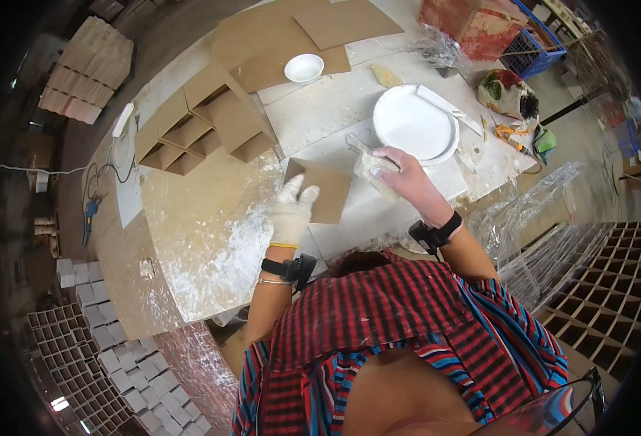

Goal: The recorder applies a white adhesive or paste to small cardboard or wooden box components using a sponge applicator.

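Note:
My left hand (pixel 291 207), in a white glove, rests its outstretched fingers on the edge of a square brown board (pixel 326 192) lying on the table. Just to its right, my right hand (pixel 409 182) closes its fingers and thumb round a pale, off-white tool like a pad or flat brush (pixel 372 173); its exact kind does not show. Beyond that hand stands a round white tub (pixel 413 123) with smooth white paste inside. A long white flat strip (pixel 444 107) lies across the tub's right rim.
Brown compartment boxes (pixel 189 127) stand at the left of the white-smeared table (pixel 211 218). A white bowl (pixel 304 68) and brown sheets (pixel 262 40) lie at the back. At the right are a stained red box (pixel 473 25), orange-handled tool (pixel 513 136), and clear plastic wrap (pixel 531 211).

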### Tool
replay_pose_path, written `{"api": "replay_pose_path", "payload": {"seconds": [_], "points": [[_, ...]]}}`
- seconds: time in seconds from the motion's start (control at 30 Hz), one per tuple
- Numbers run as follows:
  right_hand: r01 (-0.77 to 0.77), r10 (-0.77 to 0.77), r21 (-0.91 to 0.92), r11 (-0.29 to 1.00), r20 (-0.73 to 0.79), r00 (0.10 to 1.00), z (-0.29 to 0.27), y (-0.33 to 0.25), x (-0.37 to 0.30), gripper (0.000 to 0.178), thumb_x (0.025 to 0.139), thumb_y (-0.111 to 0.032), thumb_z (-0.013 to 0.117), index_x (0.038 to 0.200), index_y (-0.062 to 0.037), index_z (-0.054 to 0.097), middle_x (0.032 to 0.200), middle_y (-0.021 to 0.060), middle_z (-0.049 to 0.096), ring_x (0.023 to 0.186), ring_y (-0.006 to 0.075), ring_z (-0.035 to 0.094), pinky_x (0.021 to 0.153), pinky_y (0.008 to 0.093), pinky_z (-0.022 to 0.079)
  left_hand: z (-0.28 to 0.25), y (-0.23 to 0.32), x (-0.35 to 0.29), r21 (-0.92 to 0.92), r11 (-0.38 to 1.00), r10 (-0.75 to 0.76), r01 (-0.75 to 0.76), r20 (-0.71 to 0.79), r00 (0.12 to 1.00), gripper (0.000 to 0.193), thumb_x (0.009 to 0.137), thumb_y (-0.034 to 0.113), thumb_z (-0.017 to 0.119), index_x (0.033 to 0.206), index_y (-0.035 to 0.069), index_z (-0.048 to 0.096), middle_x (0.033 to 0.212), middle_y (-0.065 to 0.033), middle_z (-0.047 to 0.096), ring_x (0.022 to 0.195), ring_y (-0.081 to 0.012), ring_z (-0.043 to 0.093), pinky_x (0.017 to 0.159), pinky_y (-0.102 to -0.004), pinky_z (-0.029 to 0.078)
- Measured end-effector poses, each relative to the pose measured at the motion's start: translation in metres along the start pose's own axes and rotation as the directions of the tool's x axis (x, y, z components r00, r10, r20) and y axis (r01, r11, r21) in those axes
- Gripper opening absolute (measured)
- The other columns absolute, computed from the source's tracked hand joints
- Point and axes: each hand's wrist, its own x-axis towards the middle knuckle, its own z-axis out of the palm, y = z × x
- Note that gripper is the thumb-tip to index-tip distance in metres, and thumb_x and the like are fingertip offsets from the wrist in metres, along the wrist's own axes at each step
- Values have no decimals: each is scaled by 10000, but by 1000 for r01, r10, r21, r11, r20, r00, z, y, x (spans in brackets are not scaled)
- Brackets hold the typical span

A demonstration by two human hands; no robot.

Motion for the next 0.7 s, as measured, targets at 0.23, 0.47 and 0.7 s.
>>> {"api": "replay_pose_path", "payload": {"seconds": [0.23, 0.47, 0.7], "points": [[71, -73, 158, 985, 8, 997, 18, 2, 27, 387, 854, -143, 618, 1190, 31, 538, 1110, 143, 615, 1048, 219, 575, 940, 317, 424, 37, 13, -16, 564, 720, 128, -404, 464, 876, 441, 846, 286, 606, 1245, 104, 556, 998, -139, 626, 926, -346, 609, 840, -414, 481], [301, -176, -532, 792, 274, 946, 71, 23, 68, 374, 808, -169, 659, 1149, -46, 567, 1124, 208, 572, 1083, 362, 528, 968, 406, 409, 12, -13, -45, 718, 628, 158, -301, 261, 952, 995, 744, 568, 646, 1497, 114, 179, 1521, -181, 188, 1409, -379, 146, 1133, -547, 66], [223, -205, -382, 897, 88, 975, 59, 45, 54, 375, 797, -162, 652, 1160, -106, 574, 1107, 181, 563, 1058, 360, 537, 944, 443, 415, 8, -22, -43, 704, 683, 20, -196, 250, 968, 1073, 722, 551, 678, 1487, 33, 132, 1534, -251, 85, 1415, -424, 90, 1125, -562, 101]]}}
